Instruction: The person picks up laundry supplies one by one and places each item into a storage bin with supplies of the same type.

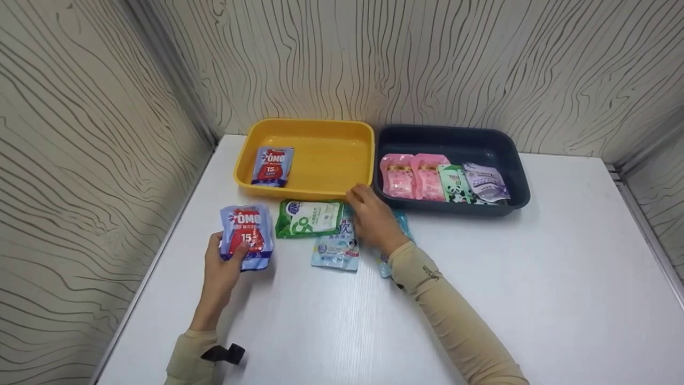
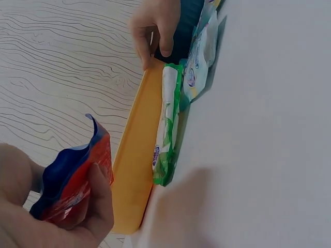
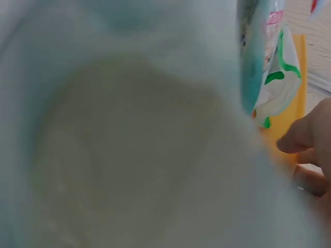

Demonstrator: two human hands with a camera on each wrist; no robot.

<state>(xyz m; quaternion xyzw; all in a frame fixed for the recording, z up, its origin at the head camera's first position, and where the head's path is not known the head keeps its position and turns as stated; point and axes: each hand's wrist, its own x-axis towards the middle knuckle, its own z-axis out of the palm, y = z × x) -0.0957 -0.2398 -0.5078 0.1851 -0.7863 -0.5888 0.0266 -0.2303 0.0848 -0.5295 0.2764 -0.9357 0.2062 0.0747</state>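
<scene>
My left hand (image 1: pixel 223 264) grips a blue-and-red OMO detergent pouch (image 1: pixel 247 232), thumb across its front, above the table left of the other pouches. The left wrist view shows this pouch (image 2: pixel 77 178) edge-on. My right hand (image 1: pixel 375 218) is at the front right corner of the yellow bin (image 1: pixel 307 191), fingers bent loosely, nothing seen between them; whether they touch the rim I cannot tell. Beside it, a green-and-white pouch (image 1: pixel 310 218) overlaps a light blue pouch (image 1: pixel 335 255). Another light blue pouch (image 1: pixel 385 268) is mostly hidden under the right wrist and fills much of the right wrist view, blurred.
One OMO pouch (image 1: pixel 272 167) lies inside the yellow bin at the left. A dark blue bin (image 1: pixel 454 206) adjoins it on the right, holding two pink pouches (image 1: pixel 398 176), panda-printed green packaging (image 1: pixel 454 183) and a purple pouch (image 1: pixel 486 182). Patterned walls (image 1: pixel 342 64) border the white table (image 1: pixel 566 256).
</scene>
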